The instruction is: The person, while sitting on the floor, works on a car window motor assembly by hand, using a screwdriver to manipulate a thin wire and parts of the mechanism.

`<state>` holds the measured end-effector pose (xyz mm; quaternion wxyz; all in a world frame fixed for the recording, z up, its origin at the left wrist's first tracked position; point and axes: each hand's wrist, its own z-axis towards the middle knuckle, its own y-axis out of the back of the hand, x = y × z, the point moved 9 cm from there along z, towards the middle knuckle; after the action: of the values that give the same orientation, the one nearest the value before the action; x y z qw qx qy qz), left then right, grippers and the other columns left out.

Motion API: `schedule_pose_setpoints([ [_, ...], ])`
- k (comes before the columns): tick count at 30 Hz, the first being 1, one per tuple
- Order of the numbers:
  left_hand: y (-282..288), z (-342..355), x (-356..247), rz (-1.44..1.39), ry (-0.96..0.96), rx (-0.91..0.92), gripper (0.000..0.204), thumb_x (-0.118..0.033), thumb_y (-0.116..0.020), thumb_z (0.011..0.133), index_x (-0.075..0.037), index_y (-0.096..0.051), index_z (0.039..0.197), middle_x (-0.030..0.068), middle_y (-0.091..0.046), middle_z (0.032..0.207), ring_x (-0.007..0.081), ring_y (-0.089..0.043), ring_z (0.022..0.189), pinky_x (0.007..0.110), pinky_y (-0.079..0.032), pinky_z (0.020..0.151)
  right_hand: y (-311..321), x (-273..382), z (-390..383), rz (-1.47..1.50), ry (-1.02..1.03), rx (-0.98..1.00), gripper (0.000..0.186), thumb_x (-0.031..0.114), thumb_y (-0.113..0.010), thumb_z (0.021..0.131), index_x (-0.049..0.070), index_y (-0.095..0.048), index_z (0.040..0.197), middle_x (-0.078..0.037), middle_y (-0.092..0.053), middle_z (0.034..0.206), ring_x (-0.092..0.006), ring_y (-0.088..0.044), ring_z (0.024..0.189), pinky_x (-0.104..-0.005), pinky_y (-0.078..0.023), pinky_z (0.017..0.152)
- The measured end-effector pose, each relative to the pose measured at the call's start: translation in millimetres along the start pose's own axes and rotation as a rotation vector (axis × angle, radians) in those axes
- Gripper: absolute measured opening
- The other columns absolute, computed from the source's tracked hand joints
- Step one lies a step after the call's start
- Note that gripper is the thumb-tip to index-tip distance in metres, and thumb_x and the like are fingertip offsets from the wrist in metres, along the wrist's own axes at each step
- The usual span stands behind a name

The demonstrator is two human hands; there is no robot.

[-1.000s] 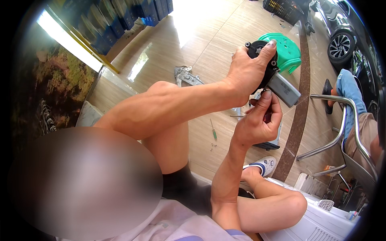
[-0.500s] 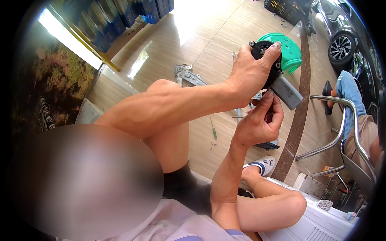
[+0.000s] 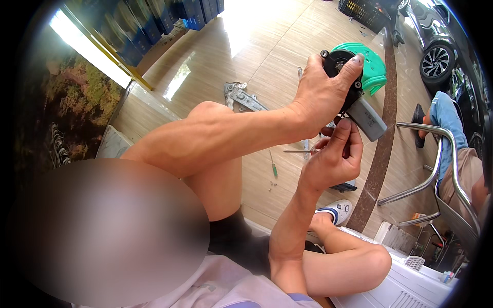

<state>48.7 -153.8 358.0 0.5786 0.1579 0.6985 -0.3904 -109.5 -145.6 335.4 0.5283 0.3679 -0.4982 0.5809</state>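
Observation:
My left hand [image 3: 323, 95] is closed around an electric motor, its thumb pressed on the round black housing [image 3: 354, 95]. The motor's grey cylindrical body [image 3: 368, 120] points toward the lower right. Just below it, my right hand [image 3: 331, 159] is closed, thumb and fingertips together at the motor's underside. A screwdriver lies in the curled fingers of that hand, its thin shaft [image 3: 295, 151] sticking out to the left and its handle mostly hidden. Whether the fingertips also pinch a small part there, I cannot tell.
A green plastic stool [image 3: 374, 66] stands behind the motor. On the tiled floor lie a metal bracket [image 3: 244, 96], a green-handled screwdriver [image 3: 274, 168] and small screws [image 3: 272, 186]. A metal-framed chair [image 3: 436, 169] with a seated person and a dark car [image 3: 457, 56] are at right.
My right hand has turned slightly and shifted a little, so the screwdriver's shaft now reaches farther left. The motor in my left hand has moved barely, slightly to the right.

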Motion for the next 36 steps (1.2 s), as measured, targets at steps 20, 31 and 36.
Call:
schedule_pose_setpoints([
  [20,0,-7,-9,0.032,-0.019,0.033,0.053,-0.042,-0.072,0.089,0.000,-0.052,0.114,0.0080,-0.062,0.096,0.0129,-0.062,0.082,0.029,-0.053,0.067,-4,1,6,0.000,0.059,0.064,0.030,0.026,-0.072,0.095,-0.004,-0.069,0.090,-0.010,-0.071,0.073,-0.0087,-0.057,0.052,-0.0204,-0.036,0.042],
  [31,-1,-7,-6,0.049,-0.030,0.072,0.073,-0.058,-0.075,0.083,0.004,-0.045,0.107,0.0143,-0.058,0.099,0.0166,-0.059,0.087,0.032,-0.054,0.070,-1,-6,6,-0.044,-0.007,0.039,0.030,0.024,-0.072,0.095,-0.006,-0.072,0.091,-0.007,-0.069,0.071,-0.0088,-0.057,0.054,-0.0224,-0.038,0.047],
  [36,-3,-4,-5,0.065,-0.092,0.052,0.072,-0.057,-0.076,0.083,0.004,-0.046,0.107,0.0139,-0.059,0.098,0.0165,-0.059,0.086,0.031,-0.054,0.070,3,-4,5,-0.044,0.021,-0.021,0.031,0.024,-0.072,0.095,-0.006,-0.073,0.096,-0.007,-0.071,0.074,-0.0087,-0.057,0.055,-0.0225,-0.039,0.048],
])
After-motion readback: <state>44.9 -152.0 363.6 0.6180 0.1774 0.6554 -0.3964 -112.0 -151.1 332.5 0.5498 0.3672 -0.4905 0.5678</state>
